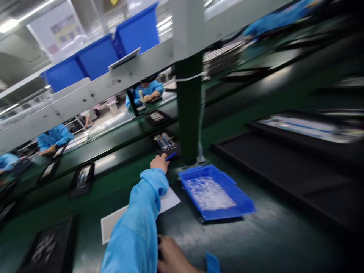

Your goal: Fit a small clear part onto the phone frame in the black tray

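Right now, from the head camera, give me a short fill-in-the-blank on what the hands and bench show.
1. The outstretched left hand holds a blue ____ near the conveyor.
2. The blue tray holds a pile of small ____ parts.
3. The left arm's blue sleeve lies across a white ____.
4. The right hand sits at the ____ edge of the view.

Missing words: pen; clear; sheet; bottom

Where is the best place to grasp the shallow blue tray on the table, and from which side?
Probably grasp the blue tray by its long side rims, from above, one hand on each. It lies flat and open with loose white pieces inside, so a level two-sided lift seems safest.
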### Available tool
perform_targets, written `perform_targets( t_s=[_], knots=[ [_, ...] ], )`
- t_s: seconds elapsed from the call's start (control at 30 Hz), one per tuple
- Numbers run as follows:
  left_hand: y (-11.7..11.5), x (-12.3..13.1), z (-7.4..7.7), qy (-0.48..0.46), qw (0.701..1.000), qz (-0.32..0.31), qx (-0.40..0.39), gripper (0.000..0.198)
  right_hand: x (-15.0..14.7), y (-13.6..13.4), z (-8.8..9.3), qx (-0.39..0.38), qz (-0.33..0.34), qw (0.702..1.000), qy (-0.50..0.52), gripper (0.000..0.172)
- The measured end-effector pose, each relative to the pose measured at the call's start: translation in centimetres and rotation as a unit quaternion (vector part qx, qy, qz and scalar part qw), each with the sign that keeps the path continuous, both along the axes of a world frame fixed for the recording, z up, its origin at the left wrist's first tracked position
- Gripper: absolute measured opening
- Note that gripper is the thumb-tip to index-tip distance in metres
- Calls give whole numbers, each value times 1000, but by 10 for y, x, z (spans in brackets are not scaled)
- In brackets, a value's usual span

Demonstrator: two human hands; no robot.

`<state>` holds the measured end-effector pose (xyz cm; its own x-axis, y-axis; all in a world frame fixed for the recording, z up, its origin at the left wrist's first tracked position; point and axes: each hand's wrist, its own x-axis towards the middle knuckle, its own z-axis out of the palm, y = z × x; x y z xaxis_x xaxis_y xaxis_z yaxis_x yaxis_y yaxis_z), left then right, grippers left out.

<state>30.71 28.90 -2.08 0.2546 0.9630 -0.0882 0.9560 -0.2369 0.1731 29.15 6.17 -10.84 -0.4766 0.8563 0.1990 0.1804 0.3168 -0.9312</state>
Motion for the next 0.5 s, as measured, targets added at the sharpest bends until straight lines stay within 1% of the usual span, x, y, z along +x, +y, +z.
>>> perform_targets(
  t_s=[0.1, 0.2, 0.27, 0.33, 0.37, 0.43, 0.5],
  knots=[
    [-7, -26, 12, 6, 1000, 5, -1, 32, 7, -2, 16, -8, 10, 999, 30, 28],
    [-21, -62, 32, 1, 1000, 8, 11, 41, 10, 1, 21, 3, 8, 1000, 24, 32],
    [-39, -89, 48, -2, 1000, 18, 23, 43, 10, 2, 22, 15, -3, 1000, 24, 33],
    [-66, -118, 63, -16, 999, 25, 41, 41, 11, 4, 21, 29, -17, 999, 30, 35],
    [-83, -132, 70, -27, 998, 27, 52, 39, 12, 4, 20, 35, -24, 999, 32, 37],
    [-125, -160, 79, -51, 995, 30, 77, 35, 15, 6, 15, 28, -43, 998, 36, 43],
    [-176, -186, 83, -68, 992, 36, 98, 33, 18, 9, 3, 0, -79, 996, 31, 54]
  ],
)
